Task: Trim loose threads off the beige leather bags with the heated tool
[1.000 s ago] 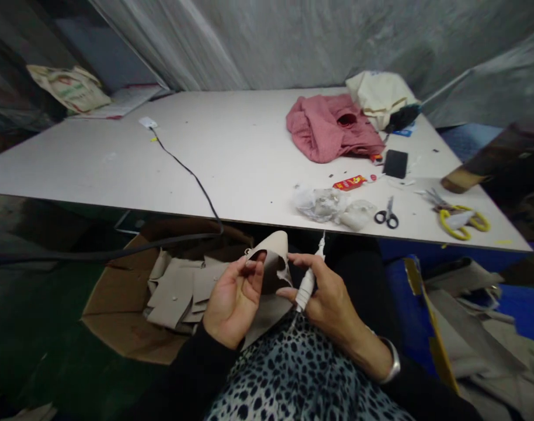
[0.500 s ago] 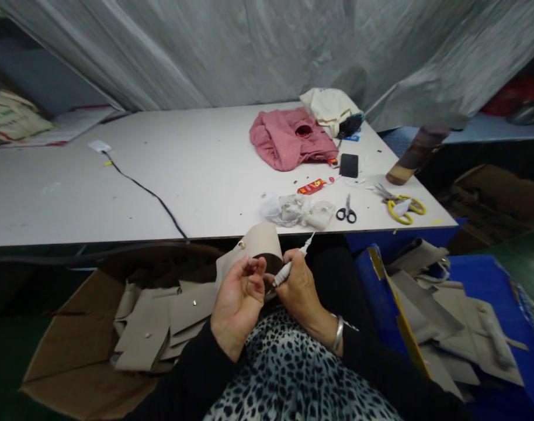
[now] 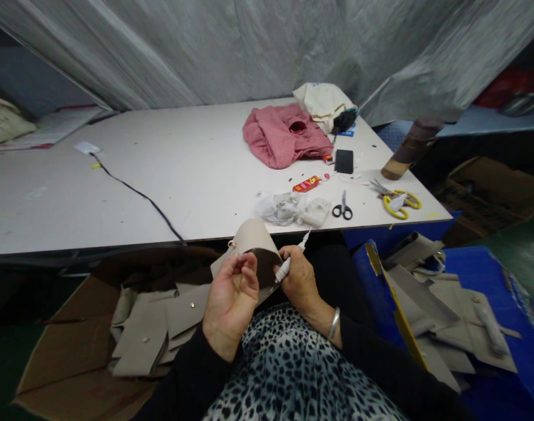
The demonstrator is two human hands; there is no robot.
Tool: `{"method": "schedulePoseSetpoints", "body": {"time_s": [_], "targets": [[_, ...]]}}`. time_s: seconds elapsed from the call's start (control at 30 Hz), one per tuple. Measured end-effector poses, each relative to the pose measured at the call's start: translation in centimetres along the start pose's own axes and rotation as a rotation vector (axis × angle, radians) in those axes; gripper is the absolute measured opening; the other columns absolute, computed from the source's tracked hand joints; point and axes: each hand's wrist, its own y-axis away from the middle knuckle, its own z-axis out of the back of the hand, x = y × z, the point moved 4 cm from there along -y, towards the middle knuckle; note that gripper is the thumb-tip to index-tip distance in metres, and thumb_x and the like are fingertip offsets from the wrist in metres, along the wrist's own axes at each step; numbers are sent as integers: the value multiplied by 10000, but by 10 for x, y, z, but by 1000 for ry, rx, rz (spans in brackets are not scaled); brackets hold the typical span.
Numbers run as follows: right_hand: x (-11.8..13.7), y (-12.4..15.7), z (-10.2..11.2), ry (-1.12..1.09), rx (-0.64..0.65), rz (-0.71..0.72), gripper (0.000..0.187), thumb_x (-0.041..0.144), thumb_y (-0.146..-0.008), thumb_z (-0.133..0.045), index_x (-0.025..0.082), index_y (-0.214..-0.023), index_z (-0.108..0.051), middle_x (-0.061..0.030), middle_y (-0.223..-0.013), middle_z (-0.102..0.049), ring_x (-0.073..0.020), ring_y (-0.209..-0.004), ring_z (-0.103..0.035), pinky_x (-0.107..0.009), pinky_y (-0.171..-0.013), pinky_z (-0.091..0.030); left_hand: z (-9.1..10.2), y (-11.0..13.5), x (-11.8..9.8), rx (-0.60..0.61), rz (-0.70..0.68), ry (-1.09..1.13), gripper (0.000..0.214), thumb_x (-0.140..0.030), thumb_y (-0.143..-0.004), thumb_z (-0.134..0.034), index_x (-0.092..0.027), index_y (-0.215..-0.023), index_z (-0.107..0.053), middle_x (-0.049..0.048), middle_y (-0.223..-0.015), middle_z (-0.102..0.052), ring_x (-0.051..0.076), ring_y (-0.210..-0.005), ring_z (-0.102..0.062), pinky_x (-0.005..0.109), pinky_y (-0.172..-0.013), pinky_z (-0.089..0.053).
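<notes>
Piece [image 3: 252, 237] of beige sheet is at the lower centre of the frame, bent into an open curve, just below the table [image 3: 183, 193]. A small stud [image 3: 231, 244] sits on its left part. The left hand [image 3: 229, 301], palm turned up, has its fingers half curled at the piece; thumb and fingertips are close together, but I cannot tell if they pinch it. The right hand [image 3: 302, 283] is closed around a white tool [image 3: 284, 269], beside the piece's right edge. The piece looks light, thin and springy, like leather, so probably it bends without breaking, but may open again. It seems best held by both side edges, away from the stud.
</notes>
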Motion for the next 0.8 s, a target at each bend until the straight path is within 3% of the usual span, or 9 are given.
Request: {"method": "schedulePoseSetpoints", "body": {"time_s": [0.23,0.37,0.47,0.57,0.63,0.73,0.8], "targets": [[9,-11,10,-280,-81,-90,137,237,-926,-678,230,-1022,-581,-25,-963,-761,-183,-792,-718,-282,-719,-538,4,5,-15,36,-136,-47,342,-130,-1083,-432,-105,-808,-633,51,-769,-727,130,-750,-775,109,-515,-579],[24,-22,15,-392,-48,-141,179,273,-917,-741,238,-968,-573,-2,-953,-769,-163,-757,-701,-264,-702,-524,3,11,-30,144,-344,-199,264,-143,-1038,-507,-117,-877,-715,49,-934,-772,166,-896,-785,159,-616,-624],[40,-33,23,-447,-20,-160,201,294,-920,-754,240,-946,-563,11,-933,-760,-153,-750,-684,-250,-687,-511,-4,27,-48,317,-599,-593,151,-235,-969,-665,-163,-1045,-774,69,-1148,-777,204,-992,-771,217,-722,-647],[56,-42,31,-453,-37,-168,226,296,-900,-778,240,-935,-561,17,-902,-754,-146,-707,-660,-245,-649,-499,-20,46,-62,467,-819,-1218,239,-257,-902,-770,-204,-1134,-793,83,-1178,-780,215,-985,-761,274,-810,-642],[63,-45,34,-451,-35,-174,240,300,-890,-789,239,-924,-560,21,-878,-748,-141,-674,-642,-244,-623,-488,-36,54,-69,557,-1042,-1543,272,-250,-888,-782,-211,-1157,-791,92,-1213,-763,230,-1014,-743,341,-898,-628],[66,-46,35,-443,6,-182,228,300,-902,-772,238,-916,-553,25,-854,-736,-144,-667,-641,-248,-619,-485,-61,53,-70,729,-1382,-1852,391,-221,-859,-794,-190,-1246,-749,123,-1306,-708,285,-1173,-660,457,-1042,-553],[63,-46,36,-403,30,-170,223,295,-912,-759,239,-910,-544,29,-838,-726,-145,-666,-639,-252,-626,-480,-76,41,-65,867,-1417,-2033,472,-219,-842,-810,-159,-1301,-716,144,-1316,-697,313,-1241,-596,501,-1089,-500]]}}
